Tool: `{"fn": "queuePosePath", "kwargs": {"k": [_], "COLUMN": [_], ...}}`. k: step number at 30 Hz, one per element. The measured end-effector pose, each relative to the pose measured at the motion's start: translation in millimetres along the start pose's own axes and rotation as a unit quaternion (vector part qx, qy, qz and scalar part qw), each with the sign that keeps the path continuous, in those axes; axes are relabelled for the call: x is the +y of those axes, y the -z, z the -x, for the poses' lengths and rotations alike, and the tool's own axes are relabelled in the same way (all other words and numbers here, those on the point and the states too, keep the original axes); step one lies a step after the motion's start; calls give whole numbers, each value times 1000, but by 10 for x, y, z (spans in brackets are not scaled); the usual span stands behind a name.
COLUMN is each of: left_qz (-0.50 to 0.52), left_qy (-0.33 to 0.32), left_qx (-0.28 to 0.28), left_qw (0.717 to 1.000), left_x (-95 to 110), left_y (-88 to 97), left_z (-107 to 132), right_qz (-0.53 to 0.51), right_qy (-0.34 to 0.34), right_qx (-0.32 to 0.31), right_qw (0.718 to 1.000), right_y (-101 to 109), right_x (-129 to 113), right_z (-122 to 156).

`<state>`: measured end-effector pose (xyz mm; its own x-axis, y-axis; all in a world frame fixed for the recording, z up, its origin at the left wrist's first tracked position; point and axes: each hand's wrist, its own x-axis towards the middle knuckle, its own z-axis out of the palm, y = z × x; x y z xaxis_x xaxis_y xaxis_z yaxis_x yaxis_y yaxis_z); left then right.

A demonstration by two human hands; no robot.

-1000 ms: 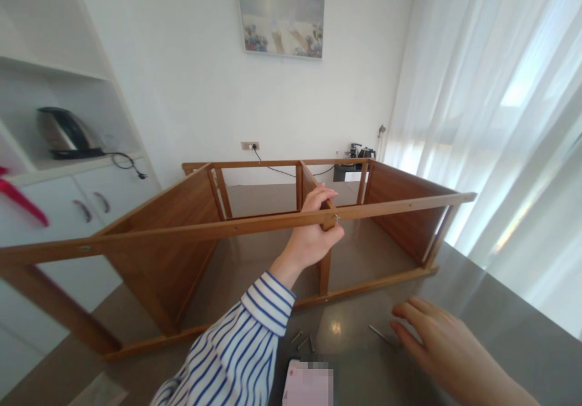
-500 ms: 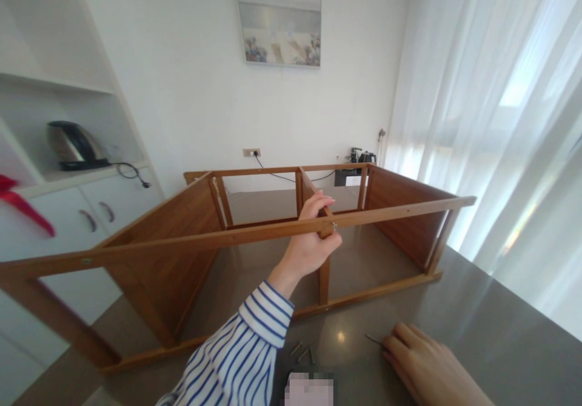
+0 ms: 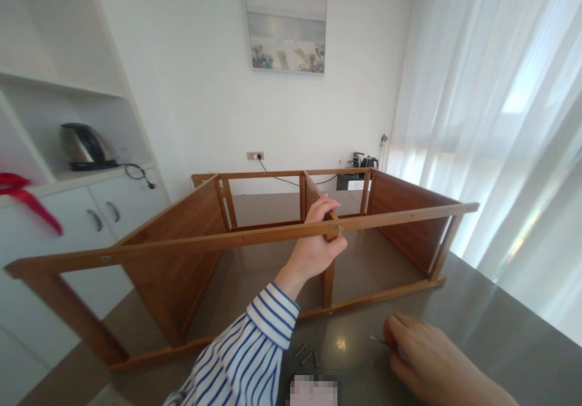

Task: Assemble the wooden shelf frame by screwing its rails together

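Note:
A brown wooden shelf frame [image 3: 182, 240] lies on its side on the grey table. My left hand [image 3: 313, 251] is wrapped round the edge of its middle shelf board [image 3: 317, 193], thumb below and fingers above, where the board meets the upper front rail. A screw end [image 3: 340, 228] shows in that rail by my thumb. At the lower right, my right hand [image 3: 416, 348] is closed on a thin metal rod, apparently a hex key [image 3: 376, 339], just over the tabletop; most of it is hidden by the fingers. Several bolts [image 3: 309, 357] lie between my hands.
The table [image 3: 359, 321] runs to the right, near the white curtain [image 3: 509, 169]. A kettle [image 3: 86, 146] stands on a cabinet at the left, with a red ribbon [image 3: 31, 200] nearby. A coffee maker [image 3: 359, 160] is at the back. A blurred patch [image 3: 313, 391] covers something at the bottom.
My right hand has closed round the thin rod and lifted it slightly from the tabletop. My left hand keeps its hold on the shelf board. The view has shifted a little.

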<state>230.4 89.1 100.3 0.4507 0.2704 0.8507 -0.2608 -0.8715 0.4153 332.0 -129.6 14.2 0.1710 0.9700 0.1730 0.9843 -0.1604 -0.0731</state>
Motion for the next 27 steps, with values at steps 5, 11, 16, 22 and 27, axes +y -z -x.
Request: {"fn": "queuePosePath", "kwargs": {"k": [5,11,16,22,27], "left_qz": [-7,-3,-3,2,10], "left_qy": [3,0,-2,-9,-8], "left_qx": [3,1,2,0,6], "left_qw": [1000,1000,1000,1000,1000], "left_x": [4,-15,-18,-43,-45], "left_y": [-3,-6,-6,-6,-11], "left_z": [-1,1,2,5,1], "right_qz": [-109,-168,-140,-47,14], "right_qy": [6,30,7,24,51], "right_qx": [47,119,238,373,394], "right_qw": [993,978,961,926,918], "right_y": [384,751,907,1025,1052], "right_x": [-55,-148,-286,-504,-584], "right_z": [-115,-280,-362,-499,-618]}}
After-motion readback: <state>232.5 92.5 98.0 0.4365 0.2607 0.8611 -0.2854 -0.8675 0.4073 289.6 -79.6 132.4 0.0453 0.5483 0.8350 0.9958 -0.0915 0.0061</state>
